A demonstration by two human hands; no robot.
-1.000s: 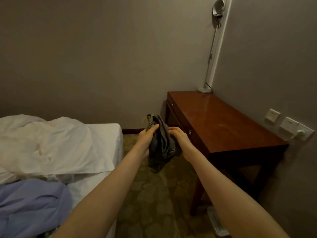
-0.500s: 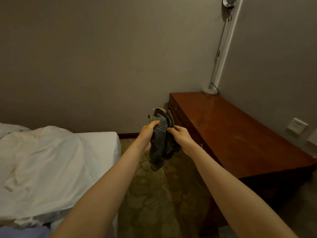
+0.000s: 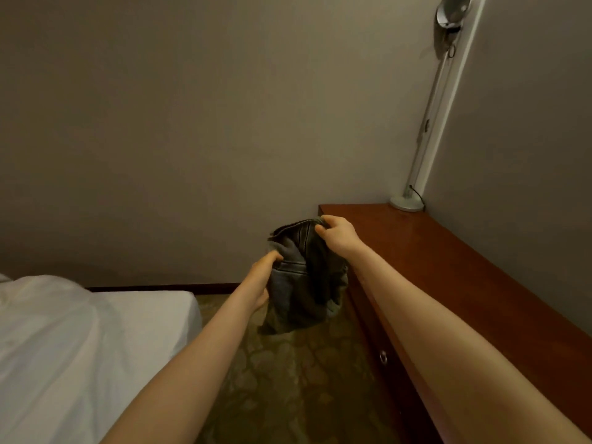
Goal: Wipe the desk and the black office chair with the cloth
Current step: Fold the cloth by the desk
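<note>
Dim grey walls (image 3: 192, 123), patterned carpet (image 3: 298, 379), white bed (image 3: 80, 347) at left, lamp (image 3: 406, 203) in the corner.

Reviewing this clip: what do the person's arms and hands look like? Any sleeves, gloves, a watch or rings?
Both arms are bare along their whole visible length, and no sleeve edge enters the head view. The left hand and the right hand are ungloved. No watch, bracelet or ring shows on either wrist or on the visible fingers, and there are no cables, straps or markings.

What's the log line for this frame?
phase: pre-wipe | left hand: grips cloth | right hand: pinches cloth top edge | cloth: off desk | office chair: not in view
</note>
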